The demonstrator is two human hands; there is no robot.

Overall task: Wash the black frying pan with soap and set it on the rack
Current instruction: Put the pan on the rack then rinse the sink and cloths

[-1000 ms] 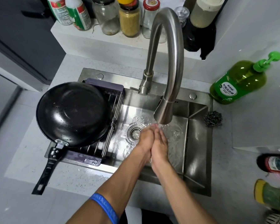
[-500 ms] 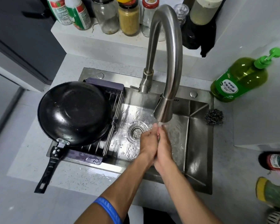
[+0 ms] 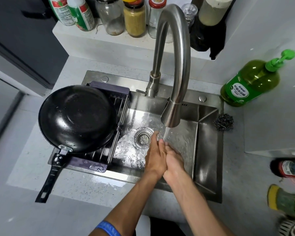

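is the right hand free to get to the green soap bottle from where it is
Probably yes. The right hand holds nothing, pressed against the left hand under the faucet. The soap bottle stands on the counter past the sink's right rim, with only the steel scourer nearby.

Home kitchen. I'm at a stainless sink (image 3: 208,150) with gooseneck faucet (image 3: 174,53) running, dish rack (image 3: 109,92) across the basin, green dish soap pump bottle (image 3: 249,84), steel scourer (image 3: 223,122), jars and condiment bottles on the ledge (image 3: 99,38).

1 pan (image 3: 77,118), 1 rack (image 3: 119,106), 2 hands, 1 soap btl (image 3: 250,84)
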